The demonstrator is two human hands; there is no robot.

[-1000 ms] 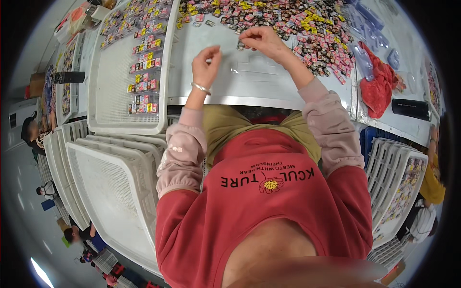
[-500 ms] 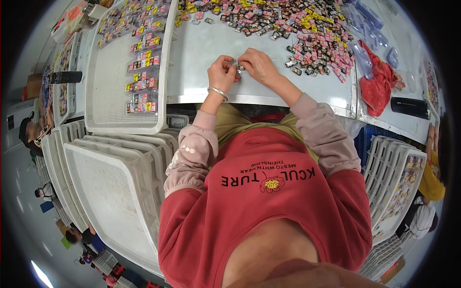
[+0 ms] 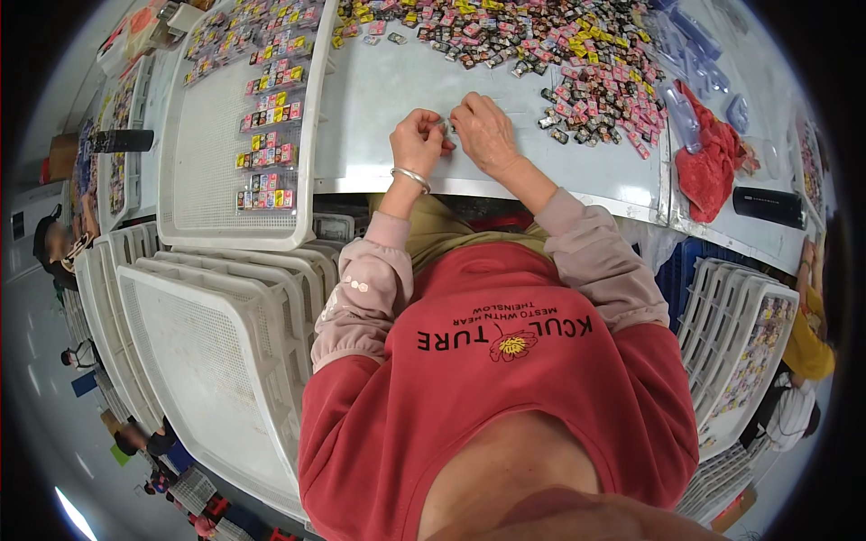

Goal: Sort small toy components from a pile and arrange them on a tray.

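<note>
The left hand [image 3: 417, 144] and right hand [image 3: 484, 132] meet at their fingertips on the white table [image 3: 379, 99], pinching together one small piece [image 3: 446, 126]; it is too small to say what kind. This looks like the fitting or checking step on a single piece. The next move needs a steady fine grip, I judge. The piece lies between both hands, near the table's front edge. The pile [image 3: 577, 72] of colourful pieces is behind them, and the tray [image 3: 216, 153] with rows lies at the table's left.
</note>
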